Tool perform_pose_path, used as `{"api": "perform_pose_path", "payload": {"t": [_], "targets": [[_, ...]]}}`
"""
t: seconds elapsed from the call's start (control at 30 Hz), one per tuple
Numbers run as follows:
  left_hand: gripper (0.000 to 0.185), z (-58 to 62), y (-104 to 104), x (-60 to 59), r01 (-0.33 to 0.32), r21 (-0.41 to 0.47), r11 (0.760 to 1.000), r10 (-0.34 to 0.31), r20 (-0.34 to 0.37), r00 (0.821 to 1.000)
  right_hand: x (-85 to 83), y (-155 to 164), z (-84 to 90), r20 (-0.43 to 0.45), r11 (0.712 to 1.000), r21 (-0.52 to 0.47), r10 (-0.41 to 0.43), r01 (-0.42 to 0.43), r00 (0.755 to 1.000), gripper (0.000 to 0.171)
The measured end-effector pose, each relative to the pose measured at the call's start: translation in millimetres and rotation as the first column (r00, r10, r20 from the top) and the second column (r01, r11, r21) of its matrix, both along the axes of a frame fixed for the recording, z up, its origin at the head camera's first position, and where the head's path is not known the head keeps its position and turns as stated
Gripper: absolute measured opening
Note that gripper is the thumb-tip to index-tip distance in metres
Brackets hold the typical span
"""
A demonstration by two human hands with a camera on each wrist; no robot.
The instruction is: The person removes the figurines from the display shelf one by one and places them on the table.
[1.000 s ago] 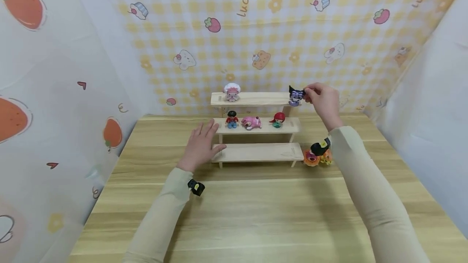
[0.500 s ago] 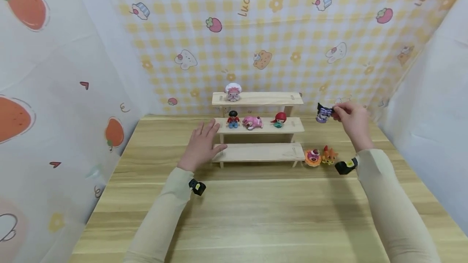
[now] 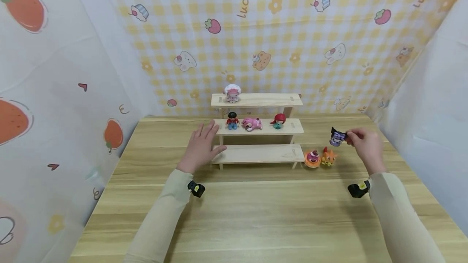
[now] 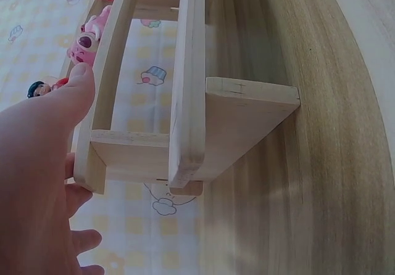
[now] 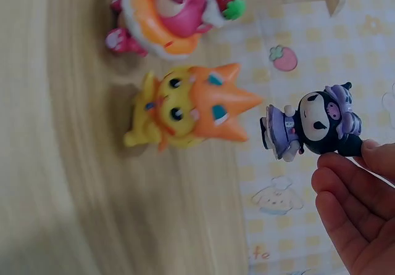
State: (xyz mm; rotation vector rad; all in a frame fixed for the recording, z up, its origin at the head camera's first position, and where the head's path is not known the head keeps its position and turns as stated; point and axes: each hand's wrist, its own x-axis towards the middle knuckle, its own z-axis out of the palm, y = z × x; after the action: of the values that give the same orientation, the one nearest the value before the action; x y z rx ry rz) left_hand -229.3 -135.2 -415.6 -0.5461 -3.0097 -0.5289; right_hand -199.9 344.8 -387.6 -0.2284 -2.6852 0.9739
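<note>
the purple doll [image 3: 337, 137] is sitting in the right hand [image 3: 365, 144], pinched by its fingertips, at the right middle of the head view, above the table [image 3: 256, 214]. an orange doll [image 3: 328, 156] and a pink doll [image 3: 312, 158] are already lying just below it. four dolls are waiting on the shelf [image 3: 257, 127]. the left hand [image 3: 199, 145] is lying flat against the shelf's left end.

in the left wrist view, straight fingers [image 4: 68, 102] are touching the shelf [image 4: 185, 102].

in the right wrist view, fingertips [image 5: 364, 158] are holding the purple doll [image 5: 311, 127] at the right, near the orange doll [image 5: 185, 105].

There were seven small toy figurines [image 3: 251, 123], one three-tiered pale wooden display shelf [image 3: 258, 153], one wooden table [image 3: 256, 214] and two hands [image 3: 199, 147].
</note>
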Motion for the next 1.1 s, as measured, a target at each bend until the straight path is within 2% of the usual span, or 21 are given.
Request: {"api": "perform_pose_path", "payload": {"t": [0.3, 0.57, 0.77, 1.1], "targets": [[0.079, 0.8, -3, -2.1, -0.001, 0.007, 1.0, 0.001, -0.017, 1.0, 14.8, 11, -21.1, -0.009, 0.997, 0.079, -0.023, 0.023, 1.0, 0.026], [0.081, 0.2, -1, -2.1, 0.008, 0.006, 1.0, -0.008, -0.006, 1.0, 33.0, 17, -41.0, 0.069, 0.999, 0.028, -0.045, 0.043, 0.997, 0.028], [0.081, 0.7, 1, -1.3, 0.011, -0.001, 1.0, -0.011, 0.008, 1.0, 42.3, 23, -53.2, 0.093, 0.999, 0.024, -0.049, 0.046, 0.994, 0.026], [0.08, -0.1, -2, -0.7, -0.006, 0.002, 1.0, 0.006, 0.018, 1.0, 41.7, 28, -55.1, 0.094, 1.0, 0.028, -0.017, 0.014, 0.995, 0.029]]}}
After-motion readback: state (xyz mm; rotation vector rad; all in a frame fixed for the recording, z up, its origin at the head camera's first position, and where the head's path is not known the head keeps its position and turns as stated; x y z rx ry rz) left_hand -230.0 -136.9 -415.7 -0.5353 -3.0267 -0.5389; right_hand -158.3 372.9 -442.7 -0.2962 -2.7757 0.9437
